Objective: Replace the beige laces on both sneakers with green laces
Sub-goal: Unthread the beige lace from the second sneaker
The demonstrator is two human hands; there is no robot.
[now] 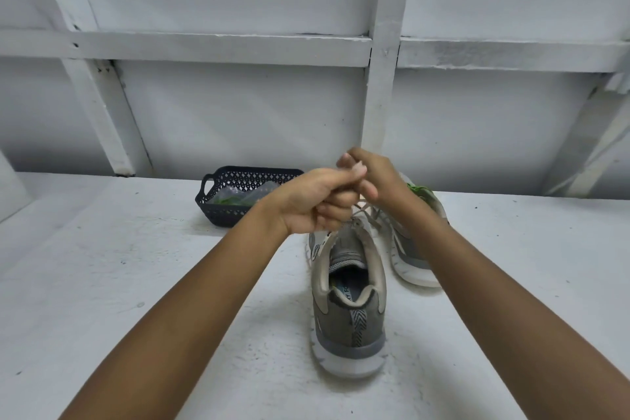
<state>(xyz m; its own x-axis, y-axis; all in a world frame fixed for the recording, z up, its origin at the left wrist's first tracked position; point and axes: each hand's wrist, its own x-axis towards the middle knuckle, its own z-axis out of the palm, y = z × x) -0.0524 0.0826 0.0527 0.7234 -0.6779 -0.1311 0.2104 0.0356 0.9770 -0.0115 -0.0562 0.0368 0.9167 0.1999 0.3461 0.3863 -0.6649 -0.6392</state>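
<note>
A grey and beige sneaker (351,303) stands on the white table with its heel towards me. Beige lace (363,210) runs up from its top eyelets into my hands. My left hand (313,201) is fisted above the sneaker's tongue, shut on the lace. My right hand (371,174) pinches the lace just beyond it, the two hands touching. A second sneaker (414,249) lies behind and to the right, partly hidden by my right forearm, with a green lace (419,188) at its far end.
A dark lattice basket (218,204) sits at the back left of the table, holding green laces (231,200) in clear wrapping. A white panelled wall with wooden battens (381,78) rises right behind the table.
</note>
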